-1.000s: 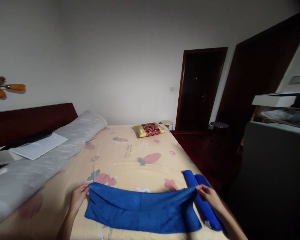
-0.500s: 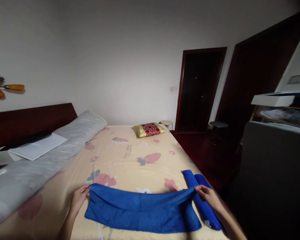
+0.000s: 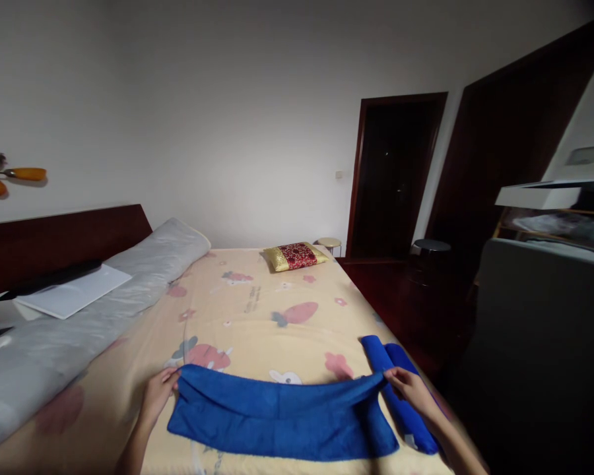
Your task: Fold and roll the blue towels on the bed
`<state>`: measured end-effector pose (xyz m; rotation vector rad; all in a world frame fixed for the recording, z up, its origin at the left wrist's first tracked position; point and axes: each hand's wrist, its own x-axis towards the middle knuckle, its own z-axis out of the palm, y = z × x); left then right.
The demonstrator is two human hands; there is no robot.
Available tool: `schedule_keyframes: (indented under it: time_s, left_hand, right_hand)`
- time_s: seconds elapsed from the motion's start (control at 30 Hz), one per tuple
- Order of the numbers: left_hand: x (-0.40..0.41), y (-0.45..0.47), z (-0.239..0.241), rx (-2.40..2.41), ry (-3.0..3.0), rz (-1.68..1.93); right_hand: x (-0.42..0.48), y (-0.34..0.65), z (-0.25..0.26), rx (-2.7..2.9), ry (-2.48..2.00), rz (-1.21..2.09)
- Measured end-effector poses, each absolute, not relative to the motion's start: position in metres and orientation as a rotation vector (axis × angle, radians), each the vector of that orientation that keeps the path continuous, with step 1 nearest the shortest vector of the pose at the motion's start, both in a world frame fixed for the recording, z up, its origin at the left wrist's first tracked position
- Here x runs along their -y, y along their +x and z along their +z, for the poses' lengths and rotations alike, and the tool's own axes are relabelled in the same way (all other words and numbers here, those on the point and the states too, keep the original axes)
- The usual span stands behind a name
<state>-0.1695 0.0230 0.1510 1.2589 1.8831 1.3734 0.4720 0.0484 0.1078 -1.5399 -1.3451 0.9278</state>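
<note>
Across the bed's near edge lies a blue towel. The left hand and right hand each pinch a far corner, holding the folded layer taut and even. Rolled towels sit by the right edge.

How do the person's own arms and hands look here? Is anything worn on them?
Both forearms are bare as far as the picture shows: no sleeve reaches the wrists. The left hand and the right hand wear no gloves. I see no watch, bracelet or ring, though the dim light and small size make fine details hard to tell. The arms look slim, and each enters from the lower edge.
</note>
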Motion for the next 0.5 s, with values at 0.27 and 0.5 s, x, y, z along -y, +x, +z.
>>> schedule_keyframes:
  time_s: [0.27,0.5]
  left_hand:
    - [-0.0215,-0.166,0.1539,-1.851,1.232,1.367]
    - [-0.0205,-0.1627,0.1562,-1.858,1.227,1.366]
  right_hand:
    - [-0.0496,0.4721,0.105,1.339,-1.542,0.937]
    - [-0.0486,0.4718,0.1049,1.359,-1.579,0.912]
